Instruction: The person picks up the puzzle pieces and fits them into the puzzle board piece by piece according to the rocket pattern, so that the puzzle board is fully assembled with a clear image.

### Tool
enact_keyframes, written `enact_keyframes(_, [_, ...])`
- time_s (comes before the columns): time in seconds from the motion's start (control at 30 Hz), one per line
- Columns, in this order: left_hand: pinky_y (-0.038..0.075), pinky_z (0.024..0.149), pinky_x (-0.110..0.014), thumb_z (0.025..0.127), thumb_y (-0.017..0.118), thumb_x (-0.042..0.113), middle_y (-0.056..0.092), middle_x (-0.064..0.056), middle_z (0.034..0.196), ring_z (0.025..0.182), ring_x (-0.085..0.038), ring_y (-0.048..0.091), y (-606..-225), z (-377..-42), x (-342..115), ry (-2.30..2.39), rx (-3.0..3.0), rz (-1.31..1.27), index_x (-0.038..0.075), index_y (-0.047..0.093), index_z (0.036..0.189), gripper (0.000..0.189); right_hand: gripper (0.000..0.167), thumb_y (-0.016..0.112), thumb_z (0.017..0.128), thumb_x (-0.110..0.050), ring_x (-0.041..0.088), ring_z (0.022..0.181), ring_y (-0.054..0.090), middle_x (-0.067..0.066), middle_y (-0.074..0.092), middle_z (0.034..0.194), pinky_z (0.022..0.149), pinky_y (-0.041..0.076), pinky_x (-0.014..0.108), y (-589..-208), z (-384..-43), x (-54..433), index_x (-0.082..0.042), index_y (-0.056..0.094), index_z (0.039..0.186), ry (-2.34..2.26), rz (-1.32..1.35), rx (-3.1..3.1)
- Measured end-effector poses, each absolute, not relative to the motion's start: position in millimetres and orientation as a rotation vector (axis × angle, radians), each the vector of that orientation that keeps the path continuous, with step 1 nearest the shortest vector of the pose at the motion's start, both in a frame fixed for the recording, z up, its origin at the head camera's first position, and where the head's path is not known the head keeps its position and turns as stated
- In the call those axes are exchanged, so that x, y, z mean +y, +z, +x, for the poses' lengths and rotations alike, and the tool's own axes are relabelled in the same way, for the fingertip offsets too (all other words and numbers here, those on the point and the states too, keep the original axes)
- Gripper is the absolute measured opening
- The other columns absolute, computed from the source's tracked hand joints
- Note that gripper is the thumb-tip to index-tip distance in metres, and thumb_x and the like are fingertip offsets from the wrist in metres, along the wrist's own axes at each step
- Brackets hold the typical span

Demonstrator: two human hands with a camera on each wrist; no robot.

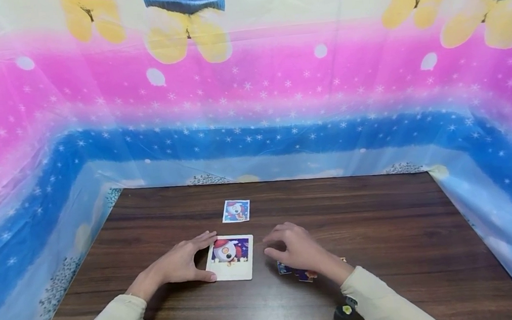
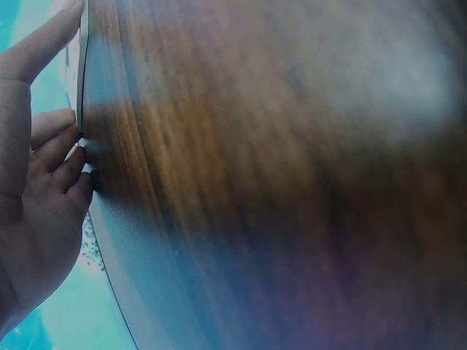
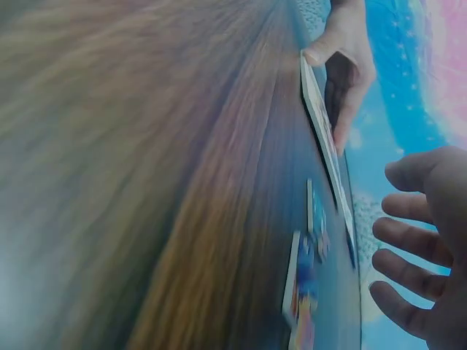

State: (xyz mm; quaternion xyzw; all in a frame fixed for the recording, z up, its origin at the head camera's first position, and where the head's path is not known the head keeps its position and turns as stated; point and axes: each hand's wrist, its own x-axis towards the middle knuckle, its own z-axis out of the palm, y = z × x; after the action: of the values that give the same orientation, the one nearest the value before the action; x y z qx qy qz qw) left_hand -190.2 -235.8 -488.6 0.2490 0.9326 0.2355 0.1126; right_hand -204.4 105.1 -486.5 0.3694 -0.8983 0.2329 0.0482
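A cream-white jigsaw board [image 1: 233,272] lies flat on the table. Its upper part shows a round white character with a red hat on a dark blue picture, and the lower part is plain. My left hand [image 1: 180,261] holds the board by its left side, thumb at the lower corner and fingertips at the upper one. To the right of the board, my right hand [image 1: 298,249] hovers with relaxed, parted fingers and holds nothing. Below it lie several dark blue and orange jigsaw pieces [image 1: 306,276], partly hidden by the hand; the right wrist view shows pieces [image 3: 298,281] flat on the wood.
Beyond the board lies a small square picture card [image 1: 236,211] with a similar character. The dark wooden table [image 1: 370,211] meets a pink and blue patterned curtain [image 1: 276,77] at its back and sides. A black wrist device [image 1: 344,315] hangs under the right sleeve.
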Motion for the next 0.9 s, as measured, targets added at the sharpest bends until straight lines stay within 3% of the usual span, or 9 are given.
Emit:
enact_keyframes(0.47, [0.031,0.113,-0.067,0.076,0.081,0.065,0.035,-0.014,0.164,0.148,-0.039,0.036,-489,-190,-235,0.697,2.734,0.730,0.010,0.041,0.157,0.106,0.023,0.076,0.090,-0.037,0.008,0.095,0.062,-0.009,0.072,0.103,0.080,0.054,0.032,-493,-188,144,-0.023,0.081,0.108,0.621,1.077,-2.793])
enact_keyframes(0.9, [0.029,0.112,-0.070,0.076,0.081,0.066,0.035,-0.013,0.164,0.148,-0.040,0.035,-488,-190,-235,0.687,2.736,0.703,0.011,0.041,0.158,0.106,0.036,0.079,0.087,-0.044,0.012,0.097,0.062,-0.002,0.071,0.108,0.080,0.055,0.036,-494,-178,151,-0.016,0.080,0.110,0.527,1.063,-2.846])
